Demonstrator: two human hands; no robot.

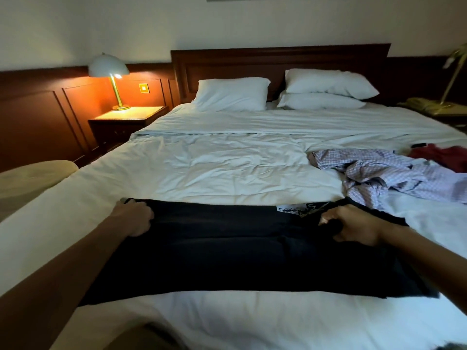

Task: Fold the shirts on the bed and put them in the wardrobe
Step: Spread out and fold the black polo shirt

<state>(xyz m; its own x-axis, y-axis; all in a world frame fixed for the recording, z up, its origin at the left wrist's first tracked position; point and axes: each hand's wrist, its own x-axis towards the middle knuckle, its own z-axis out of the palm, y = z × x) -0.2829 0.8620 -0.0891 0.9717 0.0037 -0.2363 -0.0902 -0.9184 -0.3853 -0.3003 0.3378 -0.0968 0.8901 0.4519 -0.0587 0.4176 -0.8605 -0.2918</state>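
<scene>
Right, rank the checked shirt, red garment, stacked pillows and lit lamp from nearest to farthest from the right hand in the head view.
From the right hand, gripping the black shirt:
1. checked shirt, just beyond the hand, on the right.
2. red garment, farther right and back.
3. stacked pillows, at the far head end, right side.
4. lamp, lit, at the far left.

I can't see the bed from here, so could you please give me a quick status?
Both gripping black shirt near far edge: left hand, right hand. Shirt spread across bed. Off right: checked shirt, red cloth, crumpled, clear.
</scene>
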